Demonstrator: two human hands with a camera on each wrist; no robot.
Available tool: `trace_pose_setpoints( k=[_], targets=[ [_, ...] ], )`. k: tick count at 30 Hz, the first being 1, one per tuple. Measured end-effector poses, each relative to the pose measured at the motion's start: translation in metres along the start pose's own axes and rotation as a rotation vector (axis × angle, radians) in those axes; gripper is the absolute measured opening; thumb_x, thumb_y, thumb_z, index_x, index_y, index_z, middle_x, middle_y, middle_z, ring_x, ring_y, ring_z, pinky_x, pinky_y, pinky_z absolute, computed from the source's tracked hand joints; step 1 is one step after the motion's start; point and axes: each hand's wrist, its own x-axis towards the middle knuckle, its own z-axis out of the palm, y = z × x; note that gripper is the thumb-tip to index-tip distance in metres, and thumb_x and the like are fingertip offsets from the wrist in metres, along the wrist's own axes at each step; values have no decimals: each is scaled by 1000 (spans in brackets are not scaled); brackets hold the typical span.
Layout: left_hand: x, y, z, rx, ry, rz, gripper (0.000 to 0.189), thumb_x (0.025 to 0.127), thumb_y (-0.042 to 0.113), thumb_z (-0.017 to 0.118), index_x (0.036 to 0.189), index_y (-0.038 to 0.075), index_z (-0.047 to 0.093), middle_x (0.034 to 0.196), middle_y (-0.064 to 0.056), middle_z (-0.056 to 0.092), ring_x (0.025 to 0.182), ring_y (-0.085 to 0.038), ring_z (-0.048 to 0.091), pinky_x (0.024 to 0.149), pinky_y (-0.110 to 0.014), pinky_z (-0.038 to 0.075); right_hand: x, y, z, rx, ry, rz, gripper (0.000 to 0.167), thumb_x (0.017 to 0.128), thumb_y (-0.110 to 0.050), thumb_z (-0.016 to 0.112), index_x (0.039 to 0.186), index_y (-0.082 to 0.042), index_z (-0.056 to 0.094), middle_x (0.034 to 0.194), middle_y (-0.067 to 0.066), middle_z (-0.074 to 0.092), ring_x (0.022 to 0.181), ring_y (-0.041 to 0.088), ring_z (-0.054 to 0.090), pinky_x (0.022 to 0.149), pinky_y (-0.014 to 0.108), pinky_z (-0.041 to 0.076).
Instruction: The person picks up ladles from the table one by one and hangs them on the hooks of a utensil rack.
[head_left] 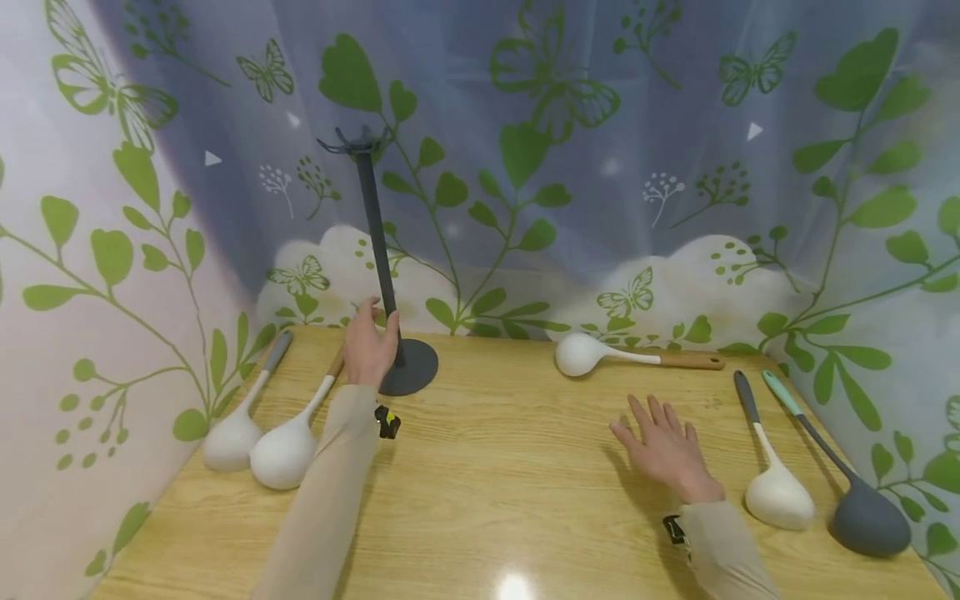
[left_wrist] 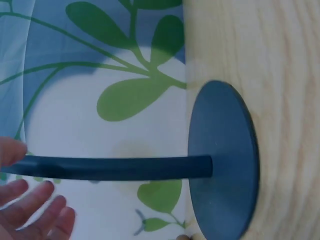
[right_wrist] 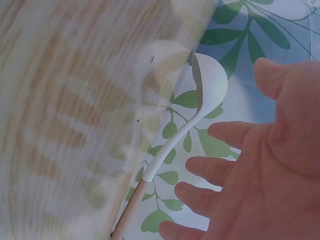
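Stand [head_left: 378, 233], dark, upright on wooden tabletop [head_left: 487, 467]

Hooked top, slim pole, round base; placed left of centre near the rear edge, before a leaf-printed backdrop [head_left: 457, 108].

Left hand [head_left: 370, 350]: at the lower pole, thumb and fingers to either side, grip loose and unclosed; contact cannot be told.

Right hand [head_left: 667, 450]: released, fingers spread, palm above the wood.

Ladles, five: grey-handled white ladle [head_left: 232, 440] and wooden-handled white ladle [head_left: 283, 456], left; brown-handled ladle [head_left: 579, 356], lying along the rear edge; cream ladle [head_left: 780, 498] and mint-handled dark ladle [head_left: 870, 522], right.
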Motion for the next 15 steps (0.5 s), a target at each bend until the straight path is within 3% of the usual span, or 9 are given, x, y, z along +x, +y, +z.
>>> trace_pose_setpoints(
  k=[3, 6, 11, 15],
  targets=[
    [7, 3, 5, -81, 42, 34, 47, 99, 26, 60, 138, 2, 51, 117, -22, 65, 111, -41, 60, 93, -56, 46, 0, 0, 0, 4, 0, -6, 80, 101, -61, 33, 157, -5, 20, 159, 32, 9, 144, 55, 5, 106, 77, 2],
    [13, 5, 8, -131, 38, 36, 44, 100, 26, 59, 137, 4, 51, 112, -21, 66, 106, -40, 59, 92, -55, 45, 0, 0, -1, 9, -7, -8, 80, 101, -61, 33, 157, -5, 19, 159, 32, 8, 144, 55, 5, 106, 77, 1],
    [17, 7, 12, -179, 4, -17, 43, 102, 25, 54, 140, 6, 46, 108, -20, 66, 91, -39, 60, 83, -53, 46, 0, -3, -3, 23, -17, -7, 79, 101, -60, 32, 157, -6, 19, 159, 32, 7, 145, 55, 4, 106, 77, 0],
    [17, 9, 16, -164, -45, -71, 46, 104, 28, 50, 144, 7, 41, 103, -21, 63, 80, -36, 57, 73, -48, 46, 0, -3, -5, 35, -25, -7, 78, 102, -59, 33, 157, -6, 19, 159, 32, 7, 144, 55, 3, 106, 77, -1]
  ],
)
